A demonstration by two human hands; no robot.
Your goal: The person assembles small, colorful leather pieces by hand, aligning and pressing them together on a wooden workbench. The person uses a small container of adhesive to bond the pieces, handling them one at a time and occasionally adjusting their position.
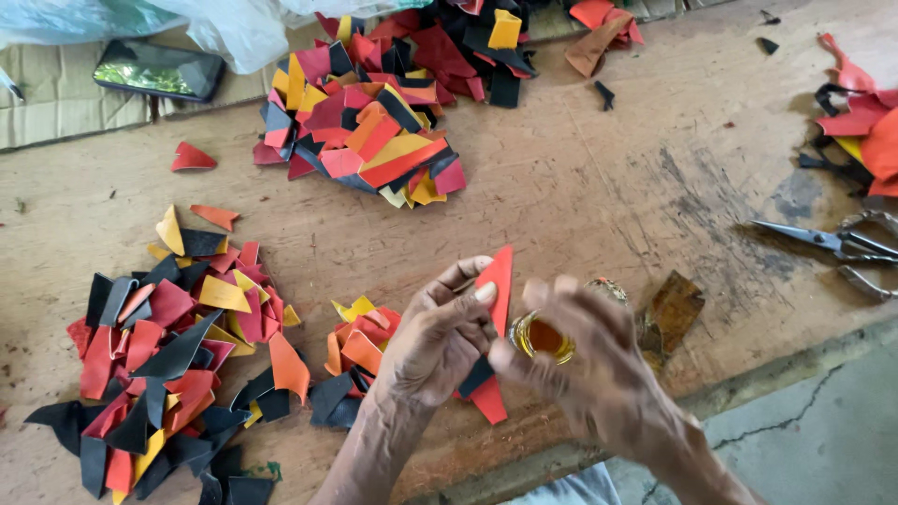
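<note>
My left hand [438, 339] pinches a red triangular leather piece [498, 285] between thumb and fingers, holding it upright above the wooden board. My right hand [585, 360] is blurred and close beside it, fingers curled toward the piece's lower edge. Whether it grips anything I cannot tell. Under my right hand stands a small open jar of amber glue [543, 337]. A dark and a red scrap [486, 393] lie just below my hands.
Heaps of red, orange, yellow and black leather scraps lie at the left [178, 346], by my left wrist [360, 341] and at the top centre [365, 131]. Scissors [832, 241] rest at the right. A phone [157, 69] lies top left. The board's edge [748, 379] runs at the lower right.
</note>
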